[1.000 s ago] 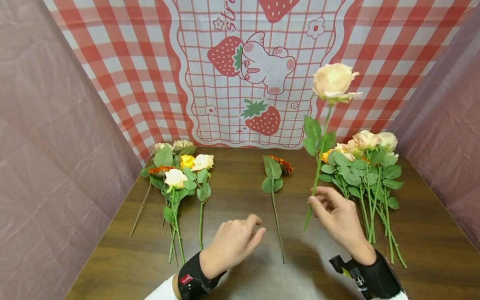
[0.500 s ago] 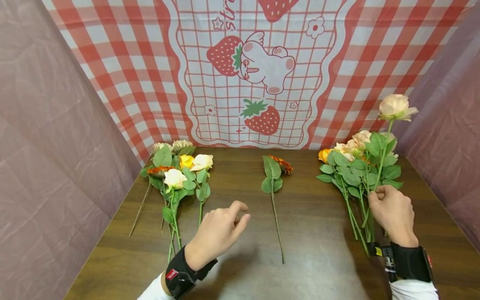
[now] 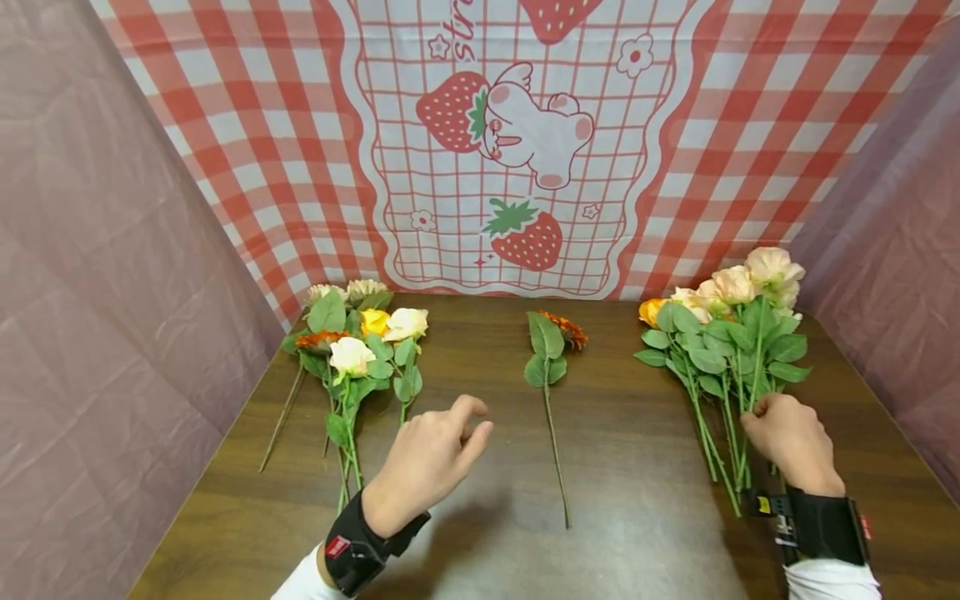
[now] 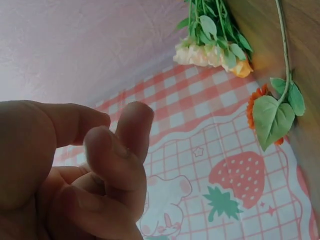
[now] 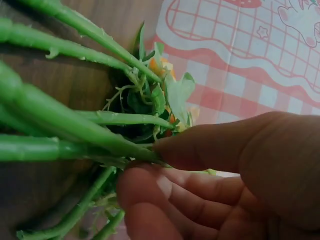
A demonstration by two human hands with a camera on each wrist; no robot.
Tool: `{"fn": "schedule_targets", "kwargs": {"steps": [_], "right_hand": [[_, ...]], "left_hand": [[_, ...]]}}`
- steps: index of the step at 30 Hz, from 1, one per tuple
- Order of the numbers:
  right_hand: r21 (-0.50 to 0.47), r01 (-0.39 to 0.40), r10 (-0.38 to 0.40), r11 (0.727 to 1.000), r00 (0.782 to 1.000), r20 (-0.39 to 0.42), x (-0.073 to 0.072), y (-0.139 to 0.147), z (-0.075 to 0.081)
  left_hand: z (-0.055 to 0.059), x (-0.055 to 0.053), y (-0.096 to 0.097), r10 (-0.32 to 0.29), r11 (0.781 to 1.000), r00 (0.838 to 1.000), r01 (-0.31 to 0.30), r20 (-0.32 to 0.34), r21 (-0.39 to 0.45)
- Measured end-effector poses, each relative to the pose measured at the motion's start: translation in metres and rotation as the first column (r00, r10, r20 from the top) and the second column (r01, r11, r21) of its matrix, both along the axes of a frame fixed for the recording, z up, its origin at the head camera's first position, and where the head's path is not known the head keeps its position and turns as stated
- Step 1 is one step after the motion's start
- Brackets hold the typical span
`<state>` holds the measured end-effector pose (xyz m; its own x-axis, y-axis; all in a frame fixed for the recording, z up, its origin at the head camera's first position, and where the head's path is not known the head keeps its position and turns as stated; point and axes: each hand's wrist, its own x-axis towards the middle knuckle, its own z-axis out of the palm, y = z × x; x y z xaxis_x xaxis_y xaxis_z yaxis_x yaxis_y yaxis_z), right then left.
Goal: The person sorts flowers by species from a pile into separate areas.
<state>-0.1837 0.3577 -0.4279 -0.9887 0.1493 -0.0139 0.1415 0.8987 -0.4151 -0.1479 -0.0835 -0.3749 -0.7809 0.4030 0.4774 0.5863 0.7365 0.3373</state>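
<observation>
At the right pile, my right hand (image 3: 793,442) pinches the green stem of a pale peach rose (image 3: 772,267) between thumb and fingers. That rose lies on top of several peach roses, with an orange bloom (image 3: 652,312) at the pile's left side. In the right wrist view the pinched stem (image 5: 65,115) runs in among other thorny stems. My left hand (image 3: 431,454) hovers over the table, fingers loosely bent and holding nothing. Between the hands lies a single orange-red flower (image 3: 564,329) with a thin stem and green leaves.
A second pile on the left holds a white rose (image 3: 352,357), a yellow rose (image 3: 374,322), an orange-red flower (image 3: 318,340) and pale blooms (image 3: 365,289). A checked strawberry cloth (image 3: 517,150) hangs behind the wooden table (image 3: 487,367); pinkish drapes (image 3: 112,292) flank it.
My right hand has carried the peach rose from the middle rightward and lowered it onto the right pile. My left hand has shifted slightly left and away from me.
</observation>
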Motion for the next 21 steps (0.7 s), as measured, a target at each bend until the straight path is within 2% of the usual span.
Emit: {"fn": "schedule_targets", "kwargs": {"steps": [5,8,15,21], "right_hand": [[0.015,-0.037,0.037,0.999,0.998,0.046,0.000,0.003,0.000],[0.014,-0.066,0.065,0.998,0.995,0.074,0.001,0.004,0.002],[-0.012,-0.082,0.083,0.997,0.973,0.216,0.003,0.005,0.012],[-0.016,-0.069,0.071,0.998,0.962,0.265,0.002,0.007,0.012]], "left_hand": [[0.001,-0.002,-0.006,0.056,0.998,0.997,-0.054,0.045,-0.038],[0.003,-0.006,-0.013,0.111,0.991,0.992,-0.106,0.067,-0.084],[0.005,-0.013,-0.037,0.264,0.949,0.958,-0.238,0.108,-0.208],[0.008,-0.017,-0.049,0.318,0.932,0.935,-0.277,0.157,-0.235]]}}
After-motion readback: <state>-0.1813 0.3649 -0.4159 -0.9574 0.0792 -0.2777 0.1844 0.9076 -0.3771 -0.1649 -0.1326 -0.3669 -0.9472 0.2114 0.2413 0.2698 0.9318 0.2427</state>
